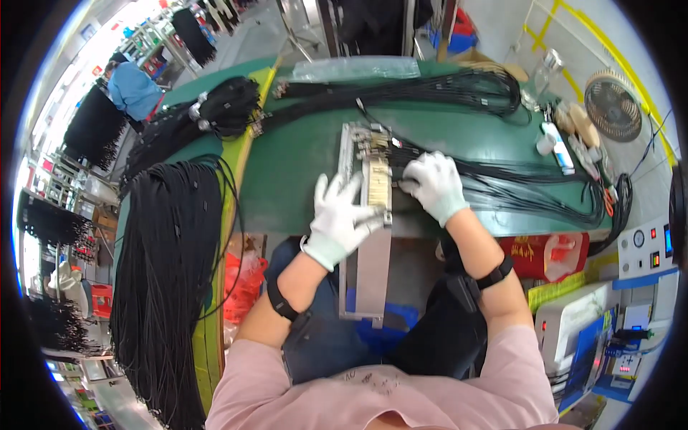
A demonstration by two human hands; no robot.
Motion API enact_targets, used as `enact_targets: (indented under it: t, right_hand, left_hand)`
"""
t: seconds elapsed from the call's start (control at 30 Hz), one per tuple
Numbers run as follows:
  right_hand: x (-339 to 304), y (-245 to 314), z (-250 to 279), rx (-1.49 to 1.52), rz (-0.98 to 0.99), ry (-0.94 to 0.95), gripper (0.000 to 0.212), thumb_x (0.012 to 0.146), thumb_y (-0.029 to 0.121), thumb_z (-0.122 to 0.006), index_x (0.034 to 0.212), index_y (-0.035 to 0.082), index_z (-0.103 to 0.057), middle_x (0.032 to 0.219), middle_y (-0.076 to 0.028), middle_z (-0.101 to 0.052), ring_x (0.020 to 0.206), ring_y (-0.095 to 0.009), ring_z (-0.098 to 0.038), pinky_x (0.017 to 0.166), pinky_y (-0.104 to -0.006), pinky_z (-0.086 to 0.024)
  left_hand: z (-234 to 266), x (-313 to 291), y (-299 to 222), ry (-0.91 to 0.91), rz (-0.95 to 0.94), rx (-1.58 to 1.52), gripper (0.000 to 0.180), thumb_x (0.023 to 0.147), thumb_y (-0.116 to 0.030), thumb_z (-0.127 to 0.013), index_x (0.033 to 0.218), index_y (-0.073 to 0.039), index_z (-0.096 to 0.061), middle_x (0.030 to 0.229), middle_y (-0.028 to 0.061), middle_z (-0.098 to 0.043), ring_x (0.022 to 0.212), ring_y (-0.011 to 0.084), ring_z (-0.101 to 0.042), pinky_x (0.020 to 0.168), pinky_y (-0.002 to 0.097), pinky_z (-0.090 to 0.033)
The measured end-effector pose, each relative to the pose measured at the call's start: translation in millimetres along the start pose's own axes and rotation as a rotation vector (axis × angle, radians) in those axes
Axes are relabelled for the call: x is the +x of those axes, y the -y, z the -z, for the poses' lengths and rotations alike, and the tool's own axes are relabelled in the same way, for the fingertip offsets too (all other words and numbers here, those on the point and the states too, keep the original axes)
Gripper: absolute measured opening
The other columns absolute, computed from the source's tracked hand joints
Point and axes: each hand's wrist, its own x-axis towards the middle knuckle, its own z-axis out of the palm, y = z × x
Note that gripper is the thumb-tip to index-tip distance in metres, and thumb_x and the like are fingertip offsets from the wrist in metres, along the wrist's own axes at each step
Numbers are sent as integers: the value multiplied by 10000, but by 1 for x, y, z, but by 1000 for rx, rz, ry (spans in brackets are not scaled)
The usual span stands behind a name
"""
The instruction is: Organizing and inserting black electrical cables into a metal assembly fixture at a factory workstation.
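Observation:
A long metal fixture (365,269) lies over the table's near edge, pointing toward me. It carries a row of pale slots (377,188), with several metal cable connectors (373,145) lined up at its far end. My left hand (337,218), in a white glove, rests against its left side with fingers spread and the thumb reaching across the slots. On the right side, my gloved right hand (437,188) has its fingers curled in beside the slots, round what looks like a black cable's end; the fingertips are partly blurred. Black cables (530,188) run from the fixture toward the right.
Behind the fixture, a long bundle of black cables (401,89) crosses the green table (287,158). More cables (168,236) hang over the left edge. A bottle (555,147), scissors (609,202) and a fan (613,107) stand or lie at right. Another person (134,89) sits far left.

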Motion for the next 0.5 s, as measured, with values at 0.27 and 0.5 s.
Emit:
enact_targets:
  t: [0.27,0.5]
  right_hand:
    - [-5,10,13,231,43,-47,121,686,193,-741,774,134,-684,776,-25,-659,797,-234,-604,719,-377,-448]
    - [-4,38,12,407,123,-16,120,733,206,-734,797,108,-703,744,-65,-665,736,-265,-614,689,-386,-463]
  left_hand:
    - [-5,1,6,-273,180,-232,245,795,-349,-683,836,-109,-714,1176,190,-619,1165,401,-514,1037,517,-334]
    - [2,8,8,-316,107,-306,170,804,-188,-665,808,-20,-644,1135,193,-634,1096,387,-552,999,457,-393]
